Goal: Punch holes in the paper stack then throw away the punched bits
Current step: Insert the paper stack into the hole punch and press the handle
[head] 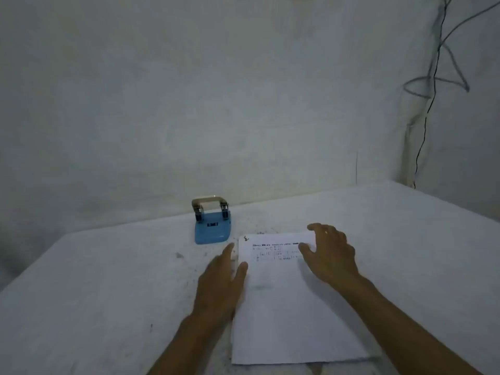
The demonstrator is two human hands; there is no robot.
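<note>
So our paper stack lies flat on the bench, just right of the blue hole punch; left hand and right hand flank it, each grip wide and empty; light, floppy, slidey sheets, so we'd pinch both long edges together.

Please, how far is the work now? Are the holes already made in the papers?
Nothing looks done yet: the paper stack lies flat on the table, apart from the blue hole punch. In hand: the left hand and right hand rest open at the stack's sides. Left: punching, then discarding the bits.
</note>
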